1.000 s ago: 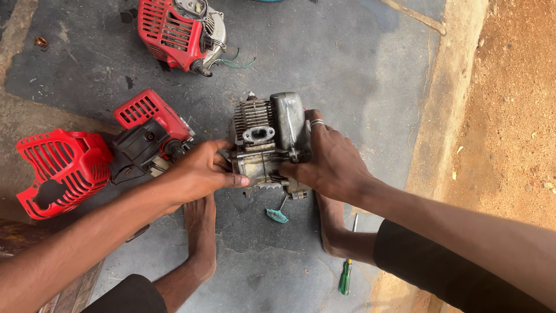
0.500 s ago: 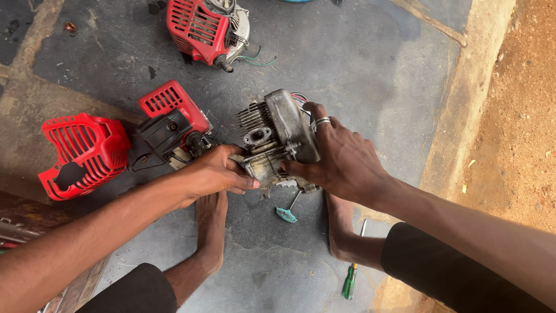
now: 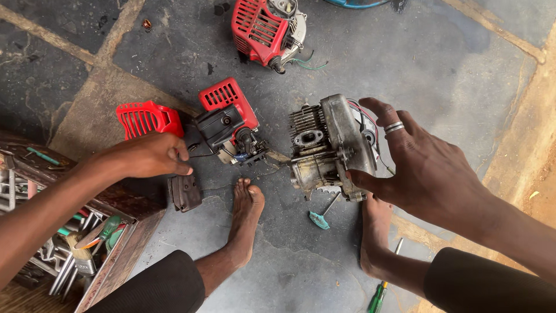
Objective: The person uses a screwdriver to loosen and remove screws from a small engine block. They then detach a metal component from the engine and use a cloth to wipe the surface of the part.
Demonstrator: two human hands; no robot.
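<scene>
The left hand (image 3: 147,155) is curling loosely clenched fingers against the red engine cover (image 3: 145,119), steadying it at 9 o'clock. The bare engine block (image 3: 327,148) is resting on the floor at centre. At 3 o'clock, the right hand (image 3: 431,174) is spreading released fingers, thumb touching the block.

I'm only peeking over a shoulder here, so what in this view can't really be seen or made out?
- Red engine cover: its near side is hidden by the left hand, head view.
- Bare metal engine: its right side sits behind the right hand.
- Tool box: cut off by the left edge.
- Green screwdriver: its handle is cut off by the bottom edge.
</scene>
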